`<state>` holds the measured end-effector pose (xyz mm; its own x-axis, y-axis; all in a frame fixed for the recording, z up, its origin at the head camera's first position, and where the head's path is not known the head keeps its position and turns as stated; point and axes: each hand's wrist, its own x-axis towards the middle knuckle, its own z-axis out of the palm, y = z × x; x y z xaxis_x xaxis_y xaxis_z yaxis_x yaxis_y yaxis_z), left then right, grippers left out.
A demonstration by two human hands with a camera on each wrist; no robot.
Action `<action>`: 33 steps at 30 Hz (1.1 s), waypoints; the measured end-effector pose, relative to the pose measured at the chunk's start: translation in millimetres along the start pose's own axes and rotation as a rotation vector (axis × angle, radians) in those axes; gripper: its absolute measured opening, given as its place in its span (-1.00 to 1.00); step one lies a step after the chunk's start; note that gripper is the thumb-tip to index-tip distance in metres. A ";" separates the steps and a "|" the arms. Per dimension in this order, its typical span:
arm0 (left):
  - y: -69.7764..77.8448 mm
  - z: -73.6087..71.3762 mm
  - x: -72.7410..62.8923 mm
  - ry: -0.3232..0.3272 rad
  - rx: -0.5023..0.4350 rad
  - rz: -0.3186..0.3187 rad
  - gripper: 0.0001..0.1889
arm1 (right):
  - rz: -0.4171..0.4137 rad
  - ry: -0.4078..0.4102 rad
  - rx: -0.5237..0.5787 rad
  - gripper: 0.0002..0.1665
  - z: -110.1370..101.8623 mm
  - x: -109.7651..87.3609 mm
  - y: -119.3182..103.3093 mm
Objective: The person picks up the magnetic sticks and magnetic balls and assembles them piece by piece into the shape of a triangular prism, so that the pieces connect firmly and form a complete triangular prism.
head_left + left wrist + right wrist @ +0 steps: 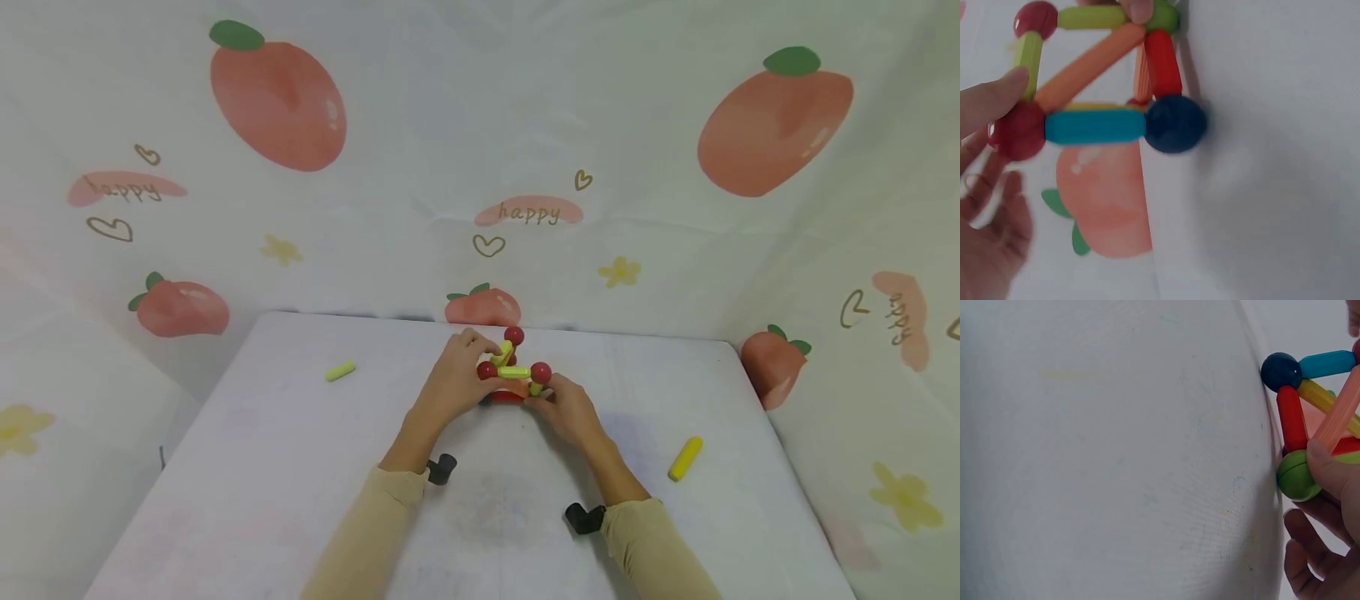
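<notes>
A frame of magnetic sticks and balls [514, 372] stands near the table's back edge, between both hands. The left hand [456, 377] grips its left side. In the left wrist view, the left thumb [1007, 94] presses a yellow-green stick [1030, 59] just above a red ball [1019, 131]. A blue stick [1096, 127] joins that ball to a dark blue ball [1175, 124]. The right hand [568, 410] holds the lower right corner, pinching a green ball [1297, 475] where a red stick [1292, 419] and an orange stick [1338, 412] meet.
On the white table [495, 533], a yellow stick [686, 459] lies at right and a pale yellow-green stick [341, 371] at back left. Black wrist devices [442, 469] hang below both wrists. A fruit-printed cloth [420, 167] rises behind the table's back edge.
</notes>
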<state>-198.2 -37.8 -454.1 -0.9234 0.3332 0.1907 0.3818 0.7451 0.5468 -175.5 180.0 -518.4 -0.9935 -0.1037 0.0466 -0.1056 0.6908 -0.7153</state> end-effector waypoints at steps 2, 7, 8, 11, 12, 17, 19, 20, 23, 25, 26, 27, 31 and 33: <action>-4.0 -1.4 -3.9 -0.049 -0.062 -0.116 -0.42 | 0.008 -0.001 -0.009 -0.64 -0.2 -0.5 -0.9; -14.7 4.9 -9.2 -0.166 -0.148 -0.281 -0.44 | 0.052 -0.011 -0.030 -0.64 1.2 -3.6 -4.2; -17.4 7.9 -9.9 -0.171 -0.150 -0.291 -0.47 | 0.062 -0.022 -0.034 -0.63 2.4 -4.5 -5.2; -27.2 18.1 -11.3 -0.156 -0.138 -0.299 -0.56 | 0.093 -0.072 -0.036 -0.59 5.1 -8.0 -11.4; -30.7 21.1 -11.9 -0.150 -0.138 -0.302 -0.59 | 0.090 -0.100 -0.035 -0.57 4.7 -9.4 -13.1; -41.2 27.1 -11.8 -0.140 -0.139 -0.314 -0.65 | 0.032 -0.244 -0.014 -0.70 -10.2 -8.2 -12.0; -41.9 27.0 -9.6 -0.138 -0.151 -0.310 -0.64 | 0.012 -0.231 -0.017 -0.75 -16.4 -3.0 -7.4; -41.9 27.0 -8.1 -0.138 -0.160 -0.311 -0.64 | 0.017 -0.203 -0.021 -0.75 -18.1 0.3 -5.8; -42.8 29.7 -3.0 -0.127 -0.188 -0.297 -0.65 | 0.022 -0.124 -0.023 -0.60 -17.0 11.7 -1.4; -43.9 33.0 0.5 -0.118 -0.207 -0.282 -0.66 | 0.026 -0.111 -0.027 -0.50 -12.9 18.7 0.9; -44.4 34.8 2.2 -0.113 -0.211 -0.275 -0.67 | 0.023 -0.112 -0.025 -0.48 -10.6 21.9 1.8; -44.9 36.5 3.8 -0.110 -0.216 -0.271 -0.67 | 0.013 -0.113 -0.030 -0.46 -8.5 24.4 2.6; -44.7 38.0 6.2 -0.079 -0.184 -0.273 -0.66 | -0.005 -0.092 -0.066 -0.51 -2.4 28.2 3.9; -43.2 35.2 3.8 -0.063 -0.153 -0.299 -0.64 | -0.013 -0.078 -0.090 -0.55 -1.7 26.4 3.3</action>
<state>-216.8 -48.5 -505.7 -0.9875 0.1515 -0.0445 0.0796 0.7212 0.6882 -202.2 180.8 -518.4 -0.9861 -0.1659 -0.0015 -0.1253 0.7504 -0.6491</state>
